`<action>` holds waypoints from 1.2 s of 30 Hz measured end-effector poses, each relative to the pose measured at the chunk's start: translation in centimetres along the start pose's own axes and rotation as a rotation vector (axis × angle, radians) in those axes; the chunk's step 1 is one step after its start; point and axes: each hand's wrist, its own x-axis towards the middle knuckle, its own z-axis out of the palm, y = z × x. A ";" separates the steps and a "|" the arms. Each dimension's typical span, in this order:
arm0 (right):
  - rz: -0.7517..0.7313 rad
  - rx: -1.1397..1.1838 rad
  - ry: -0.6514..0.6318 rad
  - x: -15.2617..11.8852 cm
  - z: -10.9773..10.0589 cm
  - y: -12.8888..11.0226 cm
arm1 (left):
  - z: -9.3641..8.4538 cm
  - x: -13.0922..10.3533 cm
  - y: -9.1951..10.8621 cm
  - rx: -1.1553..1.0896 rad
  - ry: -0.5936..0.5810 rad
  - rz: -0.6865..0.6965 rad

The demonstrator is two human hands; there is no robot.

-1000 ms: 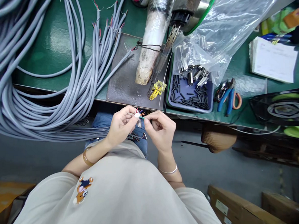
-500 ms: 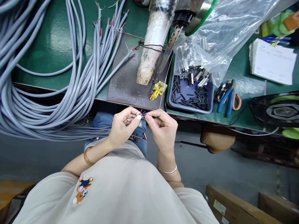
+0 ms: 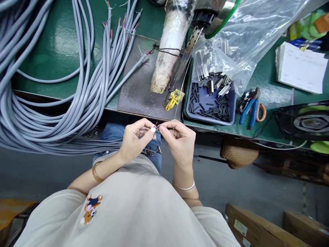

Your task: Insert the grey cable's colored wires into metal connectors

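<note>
In front of my lap, just off the bench edge, my left hand (image 3: 138, 139) is closed, with thumb and forefinger pinching a small bunch of thin coloured wires (image 3: 157, 128). Red, blue and other strands poke out past its fingertips. From the other side my right hand (image 3: 179, 140) pinches the free ends of these wires between thumb and forefinger. What its curled fingers cover is hidden. Below the hands, grey cables (image 3: 111, 143) with metal connectors (image 3: 149, 151) at their ends lie across my lap.
A large bundle of grey cables (image 3: 90, 90) fills the bench's left side. A wrapped white tube (image 3: 166, 58) points toward me over a dark plate (image 3: 141, 92). Right of it are a blue tray (image 3: 211, 116) with black sleeves, metal connectors in clear plastic, pliers (image 3: 252, 111) and a paper pad (image 3: 300, 68).
Both hands stay almost in place, still pinching the wires. The fingers have shifted only very slightly.
</note>
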 end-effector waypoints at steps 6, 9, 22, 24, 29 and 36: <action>0.076 0.094 -0.037 0.0 0.1 -0.2 | 0.1 0.1 0.2 0.030 0.026 0.019; 0.076 0.089 -0.036 -0.1 0.2 -0.3 | 0.3 0.1 0.2 0.075 0.063 -0.005; -0.488 -0.191 0.402 -0.8 -1.4 0.6 | 0.0 0.1 0.4 0.011 0.081 0.000; -0.485 -0.173 0.358 -0.6 -2.3 0.2 | -0.1 0.1 0.4 0.012 0.067 -0.013; -0.405 -0.448 0.102 -0.6 -5.3 -2.0 | -0.6 -0.1 2.2 0.144 -0.037 0.085; -0.355 -0.918 0.160 0.9 -9.8 -3.3 | -0.9 -0.3 6.6 0.076 -0.802 0.278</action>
